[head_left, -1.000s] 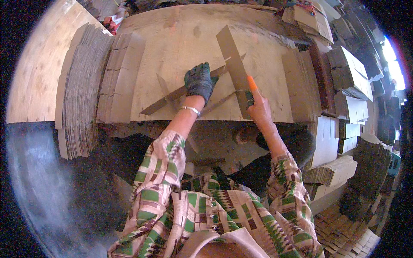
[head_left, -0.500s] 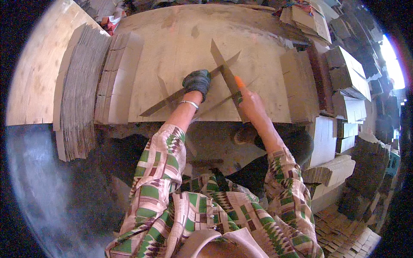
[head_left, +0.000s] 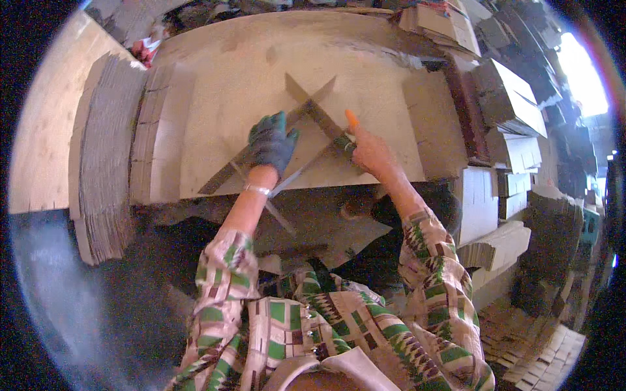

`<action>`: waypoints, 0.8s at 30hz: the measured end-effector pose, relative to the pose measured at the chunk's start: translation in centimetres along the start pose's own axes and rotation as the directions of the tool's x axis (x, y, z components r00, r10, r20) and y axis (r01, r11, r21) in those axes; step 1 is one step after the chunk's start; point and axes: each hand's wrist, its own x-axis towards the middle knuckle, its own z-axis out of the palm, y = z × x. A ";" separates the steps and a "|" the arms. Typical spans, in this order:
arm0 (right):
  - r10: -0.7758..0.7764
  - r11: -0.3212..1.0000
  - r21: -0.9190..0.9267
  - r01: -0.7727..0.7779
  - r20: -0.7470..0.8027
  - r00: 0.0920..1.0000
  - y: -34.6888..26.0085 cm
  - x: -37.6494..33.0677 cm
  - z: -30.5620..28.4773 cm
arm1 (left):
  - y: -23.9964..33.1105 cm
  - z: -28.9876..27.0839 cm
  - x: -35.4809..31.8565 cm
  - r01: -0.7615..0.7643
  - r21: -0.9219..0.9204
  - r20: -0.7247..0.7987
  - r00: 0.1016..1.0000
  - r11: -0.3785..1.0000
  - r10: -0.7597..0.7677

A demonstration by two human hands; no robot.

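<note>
My left hand (head_left: 272, 142), in a dark glove with green fingertips, lies over a long brown cardboard strip (head_left: 222, 174), fingers stretched forward and thumb out to the side. A second cardboard strip (head_left: 300, 95) crosses the first near its far end, making an X; whether the two are slotted together I cannot tell. My right hand (head_left: 374, 152) grips the near end of this second strip, its index finger extended and capped in orange (head_left: 352, 119). A thin pale strip (head_left: 297, 176), blurred, slants past my left wrist.
Both pieces are over a plywood table (head_left: 228, 85). Stacked cardboard sheets (head_left: 104, 150) and slotted cardboard pieces (head_left: 151, 137) stand at its left. More cardboard (head_left: 435, 124) lies along the right side, with piles (head_left: 512, 98) beyond. The table's near edge runs just before my wrists.
The table and stacks have shifted slightly left in view. My left hand's fingers have stretched out from a closed shape. The crossed strips have turned a little, the second leaning further left.
</note>
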 end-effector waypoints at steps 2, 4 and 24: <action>0.032 0.996 0.084 -0.006 -0.312 0.949 4.8 -0.7 0.2 | 0.1 -0.1 -2.1 -0.016 -0.015 -0.065 0.998 1.000 0.015; 0.050 0.980 -0.150 -0.130 -0.445 0.894 5.4 -0.5 -3.6 | -2.6 -0.5 -4.7 0.026 -0.005 -0.082 0.996 1.000 -0.026; -0.064 0.874 0.421 0.243 -0.397 0.916 -5.9 -5.8 -1.9 | -3.7 0.7 -10.1 -0.218 0.127 0.181 0.964 0.968 0.194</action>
